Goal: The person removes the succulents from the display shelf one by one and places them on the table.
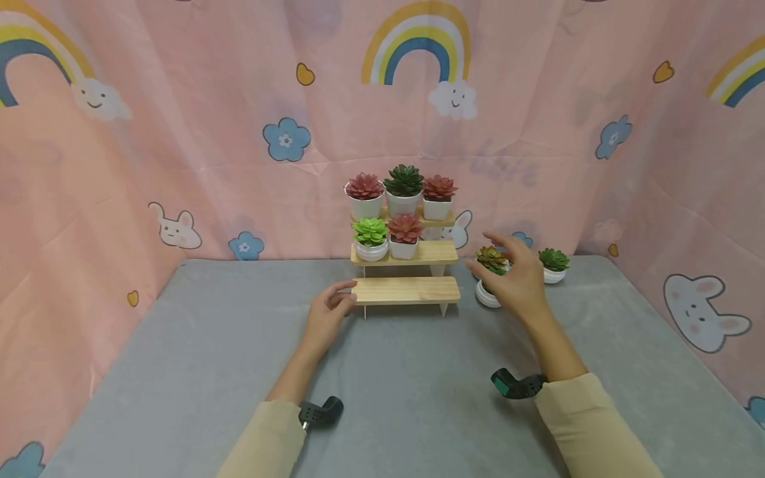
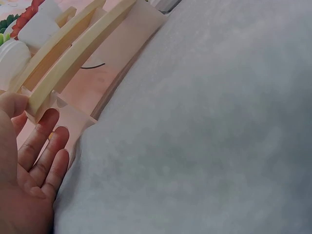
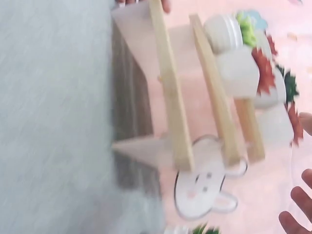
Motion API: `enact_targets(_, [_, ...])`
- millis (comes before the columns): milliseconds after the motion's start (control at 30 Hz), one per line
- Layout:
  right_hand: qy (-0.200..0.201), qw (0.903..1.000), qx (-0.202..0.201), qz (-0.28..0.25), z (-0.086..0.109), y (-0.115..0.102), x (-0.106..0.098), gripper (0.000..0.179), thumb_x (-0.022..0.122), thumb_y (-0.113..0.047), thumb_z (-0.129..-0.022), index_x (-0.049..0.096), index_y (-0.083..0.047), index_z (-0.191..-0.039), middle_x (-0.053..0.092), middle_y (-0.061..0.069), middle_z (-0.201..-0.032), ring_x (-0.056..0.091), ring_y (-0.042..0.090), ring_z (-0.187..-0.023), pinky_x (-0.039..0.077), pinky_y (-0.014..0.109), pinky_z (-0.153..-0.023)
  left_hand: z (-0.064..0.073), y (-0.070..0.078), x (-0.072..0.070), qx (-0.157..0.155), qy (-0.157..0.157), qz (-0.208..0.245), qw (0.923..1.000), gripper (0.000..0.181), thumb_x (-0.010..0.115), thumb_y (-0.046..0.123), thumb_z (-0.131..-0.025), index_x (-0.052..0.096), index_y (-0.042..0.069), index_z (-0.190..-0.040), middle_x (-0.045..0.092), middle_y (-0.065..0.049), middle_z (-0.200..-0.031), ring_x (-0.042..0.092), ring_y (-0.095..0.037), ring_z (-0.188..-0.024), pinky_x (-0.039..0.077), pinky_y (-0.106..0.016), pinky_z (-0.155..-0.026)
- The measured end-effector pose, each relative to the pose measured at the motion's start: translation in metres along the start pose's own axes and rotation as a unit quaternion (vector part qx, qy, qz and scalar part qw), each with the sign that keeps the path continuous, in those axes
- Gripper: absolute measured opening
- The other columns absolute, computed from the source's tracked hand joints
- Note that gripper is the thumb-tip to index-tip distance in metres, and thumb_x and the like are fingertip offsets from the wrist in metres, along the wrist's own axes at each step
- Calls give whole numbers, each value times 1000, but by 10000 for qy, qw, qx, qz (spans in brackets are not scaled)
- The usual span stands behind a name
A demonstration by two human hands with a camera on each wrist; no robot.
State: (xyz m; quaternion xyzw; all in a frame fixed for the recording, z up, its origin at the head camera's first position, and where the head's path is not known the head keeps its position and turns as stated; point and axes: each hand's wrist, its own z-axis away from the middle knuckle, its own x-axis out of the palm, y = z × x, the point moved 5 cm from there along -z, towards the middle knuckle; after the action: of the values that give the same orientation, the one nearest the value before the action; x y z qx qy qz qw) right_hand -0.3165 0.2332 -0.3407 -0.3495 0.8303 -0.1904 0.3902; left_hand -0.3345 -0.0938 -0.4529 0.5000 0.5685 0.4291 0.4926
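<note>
A three-tier wooden stand point(image 1: 406, 291) with pale side supports stands near the back of the table. My left hand point(image 1: 327, 317) pinches the left end of its lowest board between thumb and fingertips; the other fingers stretch out below in the left wrist view. On the top tier are a pinkish potted succulent point(image 1: 364, 187), a dark green one point(image 1: 404, 180) and a red one point(image 1: 439, 188). The middle tier holds a bright green succulent point(image 1: 370, 232) and a red one point(image 1: 405, 229). My right hand point(image 1: 518, 279), thumb and fingers spread, hovers holding nothing by an orange-yellow succulent point(image 1: 491, 257).
Partly behind the right hand, a white ribbed pot point(image 1: 488, 295) stands in front of the orange-yellow succulent. Farther right is a green succulent point(image 1: 554, 259) in a white pot. A pink printed curtain point(image 1: 227, 146) encloses the back and sides of the grey table point(image 1: 239, 345).
</note>
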Motion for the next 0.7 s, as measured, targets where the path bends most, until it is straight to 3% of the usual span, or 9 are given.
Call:
enact_targets(233, [-389,9980,-364,-345,-17,-36,24,61,86,-17,-80,62,-6,-135,63,18,-136,58,36,-125,49,57,-99,1,1,-2,-7,53,25,10000,31,64,12,-98,67,9,-128,75,-21,-108,67,-8,-90,52,-22,-80])
enact_targets(367, [-575,9959,-533,-444,-26,-52,37,61,86,-19,-79,63,-7,-134,64,16,-135,57,34,-126,48,56,-98,-1,0,-1,-75,35,-45,10000,33,63,11,-98,65,5,-131,74,-22,-109,69,-15,-94,52,-24,-81])
enact_targets(500, [-816,9942,-479,-502,-31,-61,51,63,86,-20,-80,61,-6,-137,62,15,-138,55,34,-130,48,57,-101,-1,1,0,-143,15,-105,9998,35,62,9,-98,63,2,-132,74,-24,-111,70,-24,-99,53,-28,-83])
enact_targets(700, [-1098,9925,-253,-467,-34,-65,72,65,85,-24,-82,58,-8,-139,57,15,-142,53,33,-132,50,57,-100,0,0,1,-118,38,-43,9999,33,63,12,-98,66,7,-130,75,-19,-111,68,-11,-92,53,-24,-82])
